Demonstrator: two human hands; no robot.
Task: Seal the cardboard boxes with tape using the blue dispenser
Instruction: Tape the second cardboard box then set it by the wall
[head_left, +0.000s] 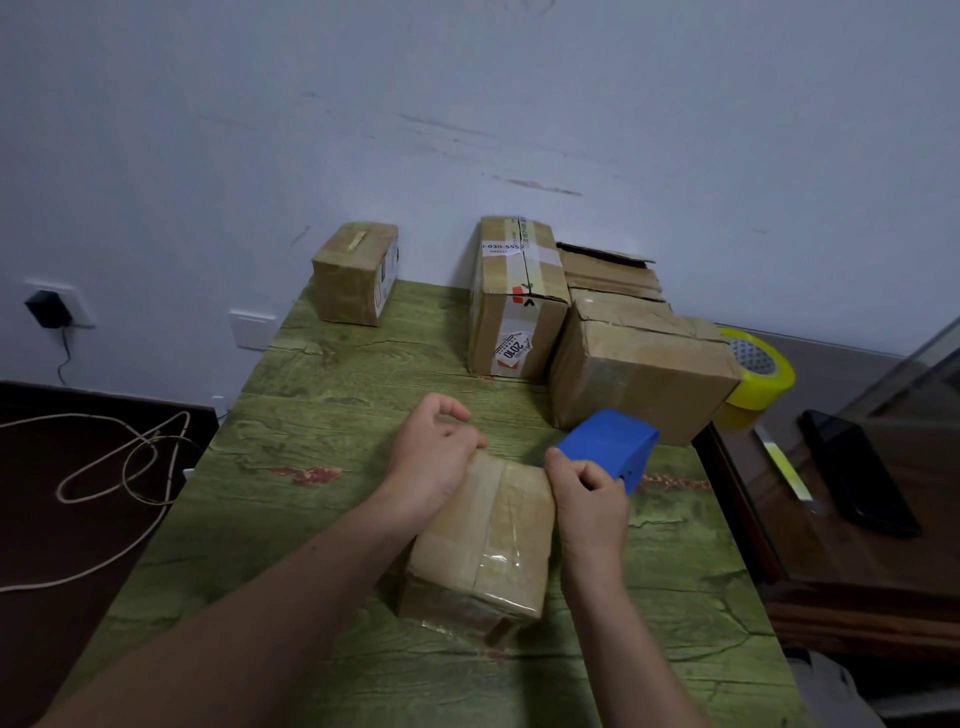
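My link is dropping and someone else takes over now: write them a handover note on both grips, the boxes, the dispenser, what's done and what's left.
Left grip: rests on the far end of the near box, fingers loosely curled, holding nothing.
Right grip: holds the blue dispenser at that box's far right corner.
Done: near box carries tape along its top and down the near face.
Remaining: probably finish this strip, then the tall box at the back, whose top seam looks split; the others I cannot judge.
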